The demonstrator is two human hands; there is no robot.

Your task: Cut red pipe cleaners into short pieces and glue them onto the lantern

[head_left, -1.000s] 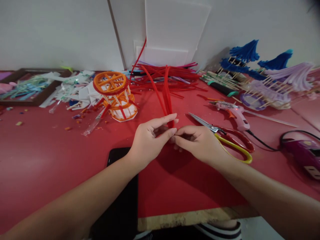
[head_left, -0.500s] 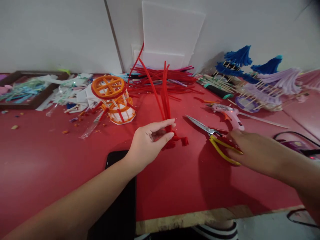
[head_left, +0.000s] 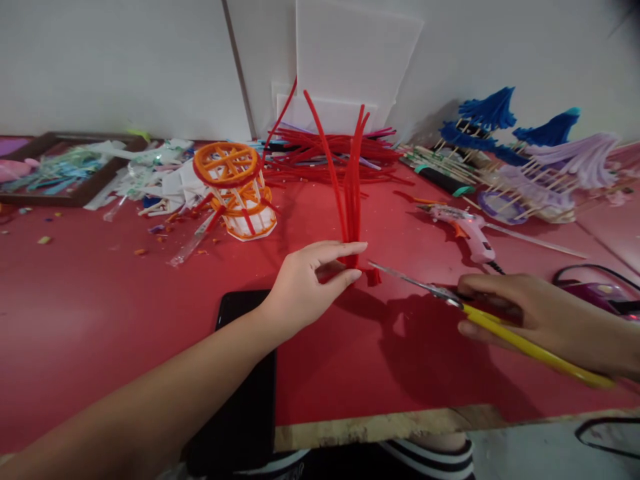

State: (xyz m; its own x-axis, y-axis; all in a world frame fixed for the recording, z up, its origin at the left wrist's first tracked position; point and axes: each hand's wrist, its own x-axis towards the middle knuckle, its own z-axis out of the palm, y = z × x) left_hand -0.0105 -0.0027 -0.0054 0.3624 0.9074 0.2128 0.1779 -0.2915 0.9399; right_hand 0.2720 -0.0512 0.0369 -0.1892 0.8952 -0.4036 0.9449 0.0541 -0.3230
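Between thumb and fingers, my left hand (head_left: 310, 283) pinches a bundle of red pipe cleaners (head_left: 353, 193) that stands upright over the table. Short red pieces (head_left: 373, 277) show just beyond its fingertips. My right hand (head_left: 525, 313) grips yellow-handled scissors (head_left: 445, 293), whose blades look closed and point left. Their tips lie close to the lower end of the bundle, to its right. A pink glue gun (head_left: 465, 230) rests on the table beyond the scissors.
An orange and white lantern-like frame (head_left: 237, 190) stands left of the bundle. Loose red pipe cleaners (head_left: 330, 157) lie at the back. Blue and lilac roof-like pieces (head_left: 545, 160) are at the right. A black phone-like slab (head_left: 240, 400) sits under my left forearm.
The scissors have been lifted off the table by my right hand and swung so their tips come near the bundle. My left hand and the bundle appear slightly further right.
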